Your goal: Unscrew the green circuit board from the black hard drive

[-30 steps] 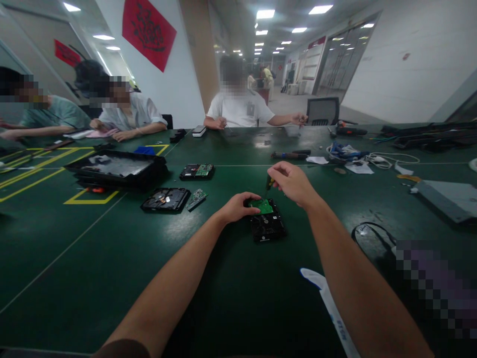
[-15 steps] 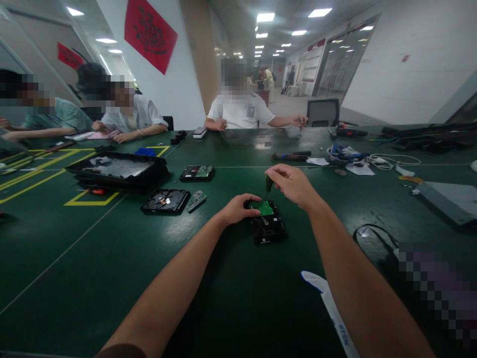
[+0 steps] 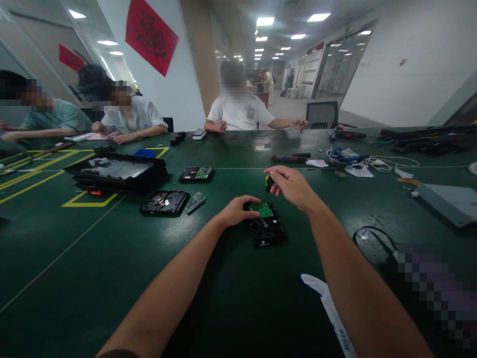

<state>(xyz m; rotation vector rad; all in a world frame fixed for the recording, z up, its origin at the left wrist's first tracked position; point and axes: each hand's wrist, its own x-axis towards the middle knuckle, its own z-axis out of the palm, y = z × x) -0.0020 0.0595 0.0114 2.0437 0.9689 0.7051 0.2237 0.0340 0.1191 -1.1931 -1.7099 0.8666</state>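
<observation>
A black hard drive (image 3: 268, 231) with a green circuit board (image 3: 265, 210) lies on the dark green table in front of me. My left hand (image 3: 240, 210) grips the drive's left side near the board, thumb and fingers on its edges. Above the board, my right hand (image 3: 286, 183) holds a screwdriver (image 3: 268, 184) upright by its dark and yellow handle. Its thin shaft points down at the board; the tip is too small to make out.
To the left are an opened drive (image 3: 164, 203), a loose circuit board (image 3: 196, 201), another drive (image 3: 197, 174) and a black tray (image 3: 119, 171). Cables (image 3: 346, 155) and a grey metal case (image 3: 447, 203) lie right. People sit across the table. A white strip (image 3: 328, 298) lies near my right forearm.
My right hand's fingers have shifted on the screwdriver, and more yellow shows on its handle. My left hand stays on the drive.
</observation>
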